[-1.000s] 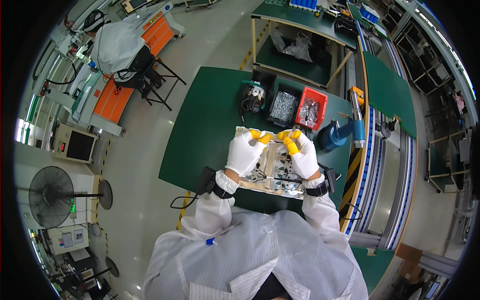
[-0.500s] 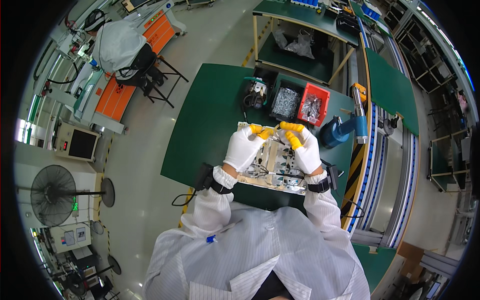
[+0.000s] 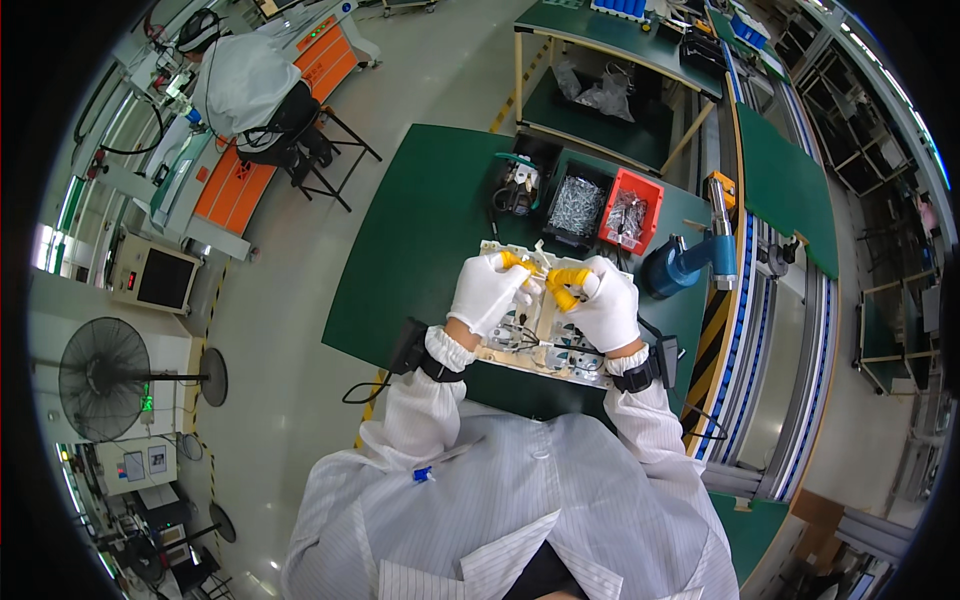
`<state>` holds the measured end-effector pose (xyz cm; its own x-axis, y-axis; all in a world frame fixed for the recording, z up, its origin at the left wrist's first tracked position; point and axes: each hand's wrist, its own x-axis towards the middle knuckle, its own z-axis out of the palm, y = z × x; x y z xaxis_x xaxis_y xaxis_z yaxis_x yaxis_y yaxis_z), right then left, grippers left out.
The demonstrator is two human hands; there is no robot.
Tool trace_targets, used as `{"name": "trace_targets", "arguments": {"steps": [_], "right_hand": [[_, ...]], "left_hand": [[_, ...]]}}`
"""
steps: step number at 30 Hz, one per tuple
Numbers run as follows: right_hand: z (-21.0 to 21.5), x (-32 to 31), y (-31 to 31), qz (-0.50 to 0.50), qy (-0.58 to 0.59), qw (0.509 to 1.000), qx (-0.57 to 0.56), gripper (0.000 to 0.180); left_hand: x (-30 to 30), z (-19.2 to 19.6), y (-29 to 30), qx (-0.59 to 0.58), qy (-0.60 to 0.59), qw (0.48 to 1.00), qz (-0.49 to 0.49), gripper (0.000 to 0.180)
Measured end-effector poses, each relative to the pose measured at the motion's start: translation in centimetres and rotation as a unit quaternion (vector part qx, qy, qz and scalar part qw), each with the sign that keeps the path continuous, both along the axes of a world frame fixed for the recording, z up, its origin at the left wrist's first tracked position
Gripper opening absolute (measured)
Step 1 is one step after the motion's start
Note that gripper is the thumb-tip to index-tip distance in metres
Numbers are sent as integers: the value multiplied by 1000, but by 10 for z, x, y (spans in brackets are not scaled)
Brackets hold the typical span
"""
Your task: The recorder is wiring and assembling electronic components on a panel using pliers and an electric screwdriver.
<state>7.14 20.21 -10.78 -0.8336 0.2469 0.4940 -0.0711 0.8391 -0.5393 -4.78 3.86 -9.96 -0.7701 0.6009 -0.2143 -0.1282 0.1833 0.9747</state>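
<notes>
A pale, flat panel assembly (image 3: 580,370) with wires and small fittings lies on the green table in front of me. Both of my hands wear white gloves with yellow fingertips. Over the panel's far left part, my left hand (image 3: 486,294) has its fingers pinched together. My right hand (image 3: 608,306) is beside it, fingers curled and closed, tips close to the left hand's. Anything between the fingertips is too small or hidden to make out. Black wires (image 3: 530,340) run across the panel's near half, below the hands.
Beyond the panel stand a black bin of metal parts (image 3: 577,208), a red bin (image 3: 655,202) and a black bin with hand tools (image 3: 520,188). A blue power tool (image 3: 690,262) is at the right. Rails (image 3: 745,370) run alongside. A co-worker (image 3: 250,90) sits far left.
My right hand's yellow fingertips have come down and curled inward toward the panel. My left hand stays nearly in place, its fingers a little more curled. The view has shifted slightly.
</notes>
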Motion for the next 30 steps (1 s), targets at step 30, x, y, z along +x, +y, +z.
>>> {"name": "trace_targets", "arguments": {"steps": [30], "right_hand": [[-23, -1, 9, 7, 44, 958, -283, 14]], "left_hand": [[-1, -14, 7, 36, 6, 998, 45, 18]]}}
